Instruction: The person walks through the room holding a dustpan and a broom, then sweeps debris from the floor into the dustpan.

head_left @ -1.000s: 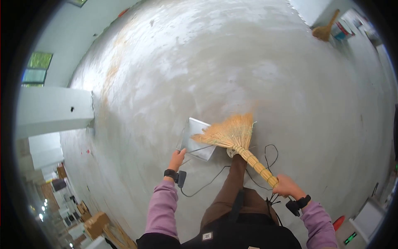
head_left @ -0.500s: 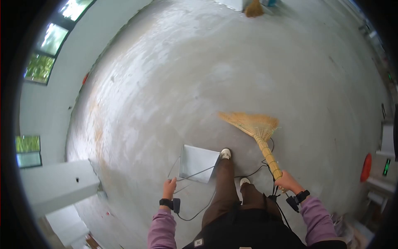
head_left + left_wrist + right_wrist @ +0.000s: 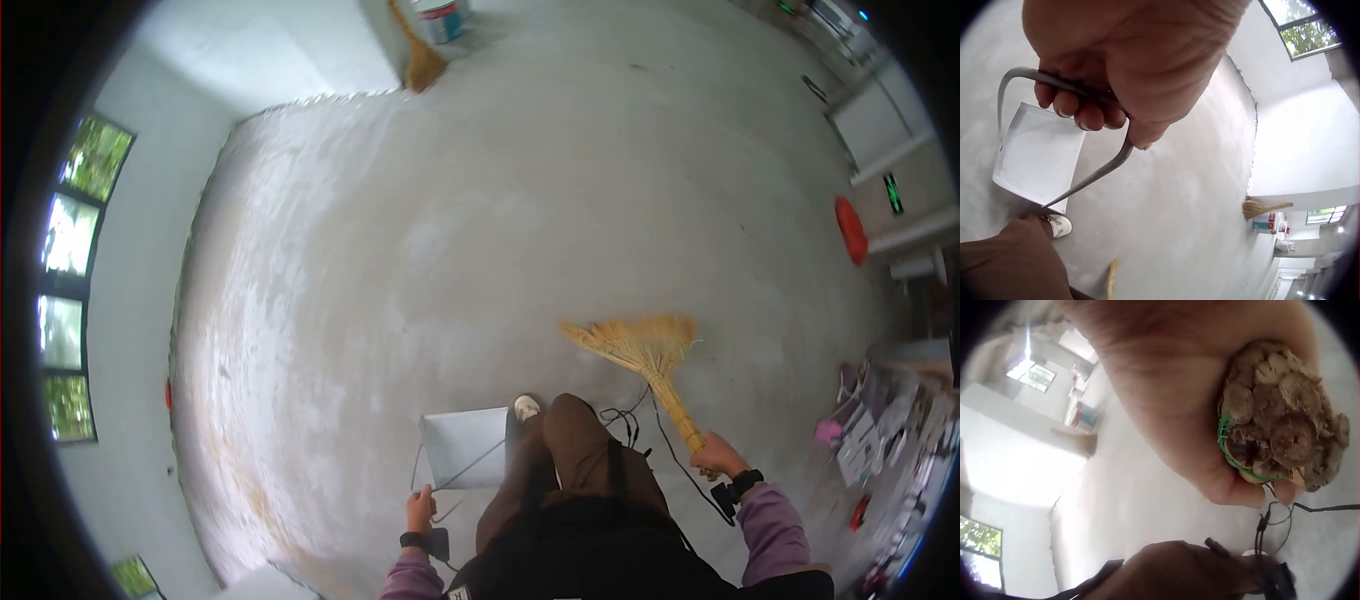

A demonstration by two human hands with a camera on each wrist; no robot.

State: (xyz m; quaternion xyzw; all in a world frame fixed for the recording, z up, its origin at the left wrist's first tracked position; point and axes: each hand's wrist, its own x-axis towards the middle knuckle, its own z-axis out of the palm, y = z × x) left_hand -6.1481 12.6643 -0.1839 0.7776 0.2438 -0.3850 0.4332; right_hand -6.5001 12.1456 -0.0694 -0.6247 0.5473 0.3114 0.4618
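Note:
My left hand [image 3: 420,508] grips the bent metal handle of a dustpan [image 3: 466,436]; in the left wrist view the fingers curl round the thin handle [image 3: 1088,178] and the white pan [image 3: 1038,156] hangs below it, beside a shoe. The right hand [image 3: 718,455] holds a straw broom [image 3: 645,345] by the end of its bound stalk. Its fanned bristles point forward, over the floor ahead of my right leg. In the right wrist view the hand [image 3: 1166,381] wraps round the cut stalk end of the broom [image 3: 1285,419], tied with green string.
A second straw broom [image 3: 424,68] leans by a white pillar [image 3: 290,50], next to a paint bucket [image 3: 438,18]. Black cables [image 3: 628,420] trail near my right leg. Clutter [image 3: 870,430] lies along the right side, and a windowed wall [image 3: 140,290] runs along the left.
My view has turned right, with the far pillar and second broom shifting left. The broom has moved off the dustpan to the right. Both hands keep their grips.

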